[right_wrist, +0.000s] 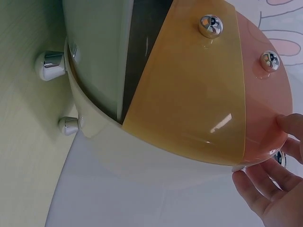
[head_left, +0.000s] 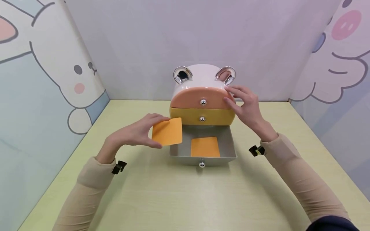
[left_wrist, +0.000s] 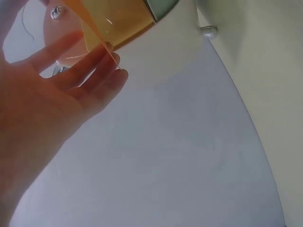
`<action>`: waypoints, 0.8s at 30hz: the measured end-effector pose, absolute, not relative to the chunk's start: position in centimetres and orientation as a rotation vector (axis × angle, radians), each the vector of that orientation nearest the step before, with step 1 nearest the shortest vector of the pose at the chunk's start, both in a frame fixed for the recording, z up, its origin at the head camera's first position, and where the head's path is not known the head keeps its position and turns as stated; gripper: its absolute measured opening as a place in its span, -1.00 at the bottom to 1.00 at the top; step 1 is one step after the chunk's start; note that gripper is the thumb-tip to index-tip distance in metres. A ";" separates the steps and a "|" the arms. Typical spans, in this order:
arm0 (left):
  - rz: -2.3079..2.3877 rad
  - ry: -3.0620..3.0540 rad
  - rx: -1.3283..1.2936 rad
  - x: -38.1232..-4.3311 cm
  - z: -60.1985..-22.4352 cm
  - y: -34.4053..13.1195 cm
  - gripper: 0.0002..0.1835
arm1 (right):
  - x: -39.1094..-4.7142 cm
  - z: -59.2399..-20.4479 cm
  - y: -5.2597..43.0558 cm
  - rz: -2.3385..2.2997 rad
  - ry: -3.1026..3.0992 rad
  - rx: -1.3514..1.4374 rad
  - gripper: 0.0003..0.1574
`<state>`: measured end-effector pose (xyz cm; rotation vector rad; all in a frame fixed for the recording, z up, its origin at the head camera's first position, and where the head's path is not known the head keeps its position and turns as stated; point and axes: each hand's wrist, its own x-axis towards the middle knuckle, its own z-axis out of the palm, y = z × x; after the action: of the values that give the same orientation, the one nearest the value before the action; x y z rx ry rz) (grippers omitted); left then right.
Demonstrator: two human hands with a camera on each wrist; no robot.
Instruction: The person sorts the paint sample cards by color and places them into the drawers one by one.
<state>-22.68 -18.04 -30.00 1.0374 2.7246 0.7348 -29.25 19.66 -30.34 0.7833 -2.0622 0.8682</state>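
My left hand holds a square orange card with rounded corners between thumb and fingers, over the left side of a pulled-out grey drawer. Inside that drawer lies another orange card. The drawer belongs to a small white drawer box with silver ears; its pink top drawer and yellow middle drawer are closed. My right hand grips the upper right edge of the box. In the right wrist view its thumb rests on the pink front, with the fingers against the side.
The box stands towards the back of a pale wooden table. White cloth hangs behind it, and panels with cartoon animals flank both sides. Silver knobs stick out from the drawer fronts.
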 end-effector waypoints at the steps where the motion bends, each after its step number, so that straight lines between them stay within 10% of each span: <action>1: 0.727 2.725 1.048 -22.7 -29.9 -17.7 -0.09 | -29.2 -30.3 19.7 0.867 -2.065 0.780 -0.53; 24: 0.538 2.690 1.212 -23.6 -31.9 -10.2 -0.11 | -29.0 -30.3 19.6 0.890 -2.090 0.780 -0.54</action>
<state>-23.61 -10.24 -31.91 1.2120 2.6898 0.5378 -29.05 19.65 -30.25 0.7796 -2.0900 0.8899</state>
